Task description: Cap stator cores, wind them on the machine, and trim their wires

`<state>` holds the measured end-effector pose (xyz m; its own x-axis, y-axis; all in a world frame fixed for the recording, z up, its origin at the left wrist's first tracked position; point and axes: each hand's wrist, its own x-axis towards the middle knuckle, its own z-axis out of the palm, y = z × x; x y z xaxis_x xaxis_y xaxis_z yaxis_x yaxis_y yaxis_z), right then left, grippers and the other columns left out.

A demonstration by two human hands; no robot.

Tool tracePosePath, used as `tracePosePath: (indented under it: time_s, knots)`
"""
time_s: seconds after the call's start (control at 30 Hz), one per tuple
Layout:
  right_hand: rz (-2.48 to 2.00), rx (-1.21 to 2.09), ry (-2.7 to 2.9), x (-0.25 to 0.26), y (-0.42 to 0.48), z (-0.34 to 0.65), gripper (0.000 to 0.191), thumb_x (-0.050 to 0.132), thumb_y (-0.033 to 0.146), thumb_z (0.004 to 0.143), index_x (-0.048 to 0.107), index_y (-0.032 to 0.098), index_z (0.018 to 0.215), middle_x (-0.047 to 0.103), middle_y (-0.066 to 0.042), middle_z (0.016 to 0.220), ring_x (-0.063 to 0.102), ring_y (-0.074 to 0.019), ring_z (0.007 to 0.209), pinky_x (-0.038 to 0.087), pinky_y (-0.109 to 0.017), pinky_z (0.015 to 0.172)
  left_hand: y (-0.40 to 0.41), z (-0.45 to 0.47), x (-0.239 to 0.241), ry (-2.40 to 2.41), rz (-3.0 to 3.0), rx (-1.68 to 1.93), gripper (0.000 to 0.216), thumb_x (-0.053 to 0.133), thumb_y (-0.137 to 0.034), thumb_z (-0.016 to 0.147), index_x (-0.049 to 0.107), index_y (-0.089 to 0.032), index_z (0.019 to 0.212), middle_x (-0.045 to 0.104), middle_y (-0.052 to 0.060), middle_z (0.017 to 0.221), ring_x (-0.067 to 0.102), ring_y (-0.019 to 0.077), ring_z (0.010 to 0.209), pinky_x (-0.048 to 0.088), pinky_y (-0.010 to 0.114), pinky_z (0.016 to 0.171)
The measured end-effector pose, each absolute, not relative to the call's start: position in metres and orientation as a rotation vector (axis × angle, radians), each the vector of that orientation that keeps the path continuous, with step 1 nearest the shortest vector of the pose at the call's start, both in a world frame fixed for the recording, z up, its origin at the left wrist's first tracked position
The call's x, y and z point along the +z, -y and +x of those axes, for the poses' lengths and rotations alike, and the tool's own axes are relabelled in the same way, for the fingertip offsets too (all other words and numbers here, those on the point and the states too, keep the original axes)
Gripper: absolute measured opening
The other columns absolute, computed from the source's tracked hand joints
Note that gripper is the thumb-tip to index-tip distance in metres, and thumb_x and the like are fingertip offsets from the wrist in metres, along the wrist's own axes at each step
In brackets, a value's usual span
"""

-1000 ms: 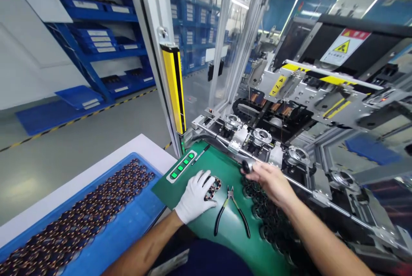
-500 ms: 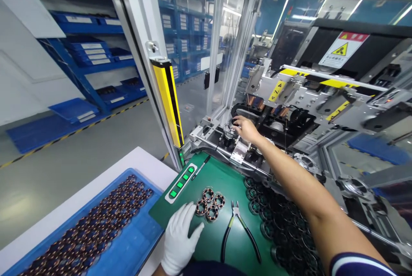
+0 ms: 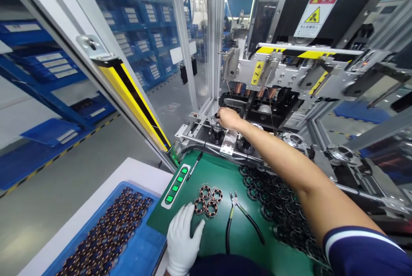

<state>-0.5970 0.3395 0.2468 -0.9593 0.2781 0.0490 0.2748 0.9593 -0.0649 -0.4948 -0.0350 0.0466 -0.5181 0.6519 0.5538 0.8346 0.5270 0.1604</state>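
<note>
My left hand (image 3: 183,235), in a white glove, lies on the green work surface (image 3: 222,244) with thumb and fingers apart. Its fingertips are beside a cluster of several copper-wound stator rings (image 3: 211,208). My bare right hand (image 3: 229,118) reaches into the machine at the leftmost round metal fixture (image 3: 216,126). The fingers there are bent and closed at the fixture's top; what they grip is hidden. Diagonal cutters (image 3: 236,201) with black handles lie with jaws pointing away, right of the rings.
Many dark, unwound cores (image 3: 273,198) cover the right of the surface. A blue tray (image 3: 141,241) of wound stators stands at left. Beside a pen (image 3: 195,166) is a strip of green buttons (image 3: 174,188). A yellow light-curtain post (image 3: 135,104) borders the machine opening.
My right hand's fingers, more spread before, are now bent down at the leftmost fixture. My left hand stays beside the stators. The head view has turned, shifting the machine leftward in the picture.
</note>
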Motion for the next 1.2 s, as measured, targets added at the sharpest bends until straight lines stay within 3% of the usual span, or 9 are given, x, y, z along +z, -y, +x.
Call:
tracePosePath:
  time_s: [0.17,0.4,0.5,0.63,0.77,0.93,1.07,1.2]
  knots:
    - [-0.284,-0.016,3.071,0.248,-0.336,-0.577,0.033,0.06,0.034,0.095,0.059,0.016,0.122,0.058,-0.01,0.129,0.059,-0.0238,0.114,0.051,-0.046,0.096,0.032,-0.493,0.048,2.341,-1.205,-0.573,0.045,0.057,-0.037,0.091,0.053,-0.011,0.128,0.07,0.016,0.117,0.065,0.0294,0.109,0.051,0.041,0.091]
    - [-0.135,-0.022,3.034,0.239,-0.329,-0.56,0.032,0.061,0.034,0.094,0.06,0.015,0.121,0.06,-0.01,0.126,0.061,-0.0231,0.112,0.052,-0.046,0.096,0.029,-0.492,0.053,2.283,-1.164,-0.613,0.041,0.058,-0.034,0.091,0.057,-0.01,0.123,0.072,0.016,0.111,0.067,0.0295,0.105,0.051,0.041,0.089]
    - [-0.122,0.013,2.952,0.248,-0.319,-0.544,0.029,0.059,0.021,0.094,0.061,0.012,0.122,0.059,-0.014,0.132,0.057,-0.0253,0.122,0.049,-0.047,0.103,0.028,-0.493,0.056,2.282,-1.169,-0.627,0.04,0.058,-0.034,0.091,0.058,-0.009,0.123,0.072,0.016,0.111,0.067,0.0297,0.104,0.052,0.041,0.089]
    - [-0.084,0.096,2.857,0.254,-0.288,-0.472,0.041,0.048,0.009,0.092,0.054,0.004,0.133,0.051,-0.019,0.143,0.046,-0.0255,0.136,0.039,-0.043,0.116,0.028,-0.493,0.055,2.342,-1.183,-0.66,0.045,0.06,-0.036,0.089,0.057,-0.008,0.124,0.07,0.018,0.114,0.066,0.0329,0.108,0.052,0.044,0.091]
    - [0.041,0.255,2.655,0.231,-0.249,-0.358,0.038,0.052,0.016,0.094,0.056,0.008,0.131,0.054,-0.018,0.141,0.044,-0.0282,0.138,0.044,-0.052,0.112,0.026,-0.493,0.057,2.446,-1.167,-0.725,0.064,0.058,-0.046,0.089,0.048,-0.002,0.134,0.065,0.025,0.122,0.063,0.0367,0.111,0.051,0.047,0.093]
    - [-0.384,0.444,2.633,0.17,-0.219,-0.247,0.029,0.056,0.02,0.092,0.064,0.022,0.12,0.063,-0.015,0.129,0.052,-0.0304,0.131,0.051,-0.056,0.104,0.014,-0.498,0.062,2.534,-1.181,-0.793,0.072,0.051,-0.053,0.091,0.04,-0.004,0.142,0.06,0.024,0.13,0.06,0.0347,0.118,0.048,0.046,0.099]
    - [-0.722,0.491,2.66,0.131,-0.2,-0.217,0.019,0.057,0.028,0.091,0.071,0.025,0.103,0.055,-0.016,0.139,0.044,-0.0344,0.137,0.048,-0.061,0.106,0.007,-0.5,0.061,2.568,-1.203,-0.771,0.07,0.05,-0.053,0.092,0.041,-0.005,0.142,0.06,0.024,0.13,0.059,0.0352,0.119,0.047,0.048,0.1]
    - [-0.874,0.413,2.642,0.109,-0.179,-0.219,0.018,0.054,0.026,0.092,0.07,0.023,0.101,0.048,-0.018,0.146,0.036,-0.0373,0.142,0.047,-0.065,0.102,0.007,-0.5,0.061,2.553,-1.217,-0.733,0.067,0.05,-0.051,0.093,0.043,-0.005,0.14,0.061,0.024,0.129,0.06,0.035,0.118,0.048,0.048,0.099]
